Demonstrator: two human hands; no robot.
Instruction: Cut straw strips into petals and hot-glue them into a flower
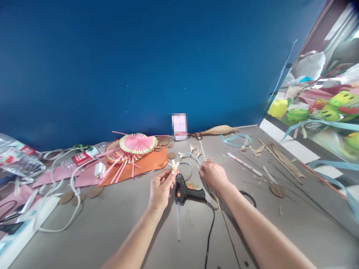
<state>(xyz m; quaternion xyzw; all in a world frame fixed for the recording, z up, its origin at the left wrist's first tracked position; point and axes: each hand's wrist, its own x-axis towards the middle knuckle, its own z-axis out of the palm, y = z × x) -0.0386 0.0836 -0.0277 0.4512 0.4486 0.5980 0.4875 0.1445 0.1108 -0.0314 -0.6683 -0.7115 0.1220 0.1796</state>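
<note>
My left hand point(162, 184) is closed, with a small cream-coloured flower point(175, 165) pinched between thumb and fingertips. Just right of it lies a black hot glue gun point(190, 193) on its side, a clear glue stick point(178, 222) sticking out of its back end. My right hand point(215, 175) is low over the table, its fingers curled together. What they grip, if anything, is hidden. Beyond the glue gun rests a thin hoop point(191, 172), partly covered. More small pale flowers point(193, 151) with light blue ribbon lie just past the hands.
Pink pleated paper fans point(138, 144) lie on orange paper point(157, 164) at the back left. White cables and a power strip point(30, 228) occupy the left. A white marker point(244, 164), dried husks point(283, 158) and a wooden disc point(277, 190) lie right. A blue wall point(168, 67) stands behind.
</note>
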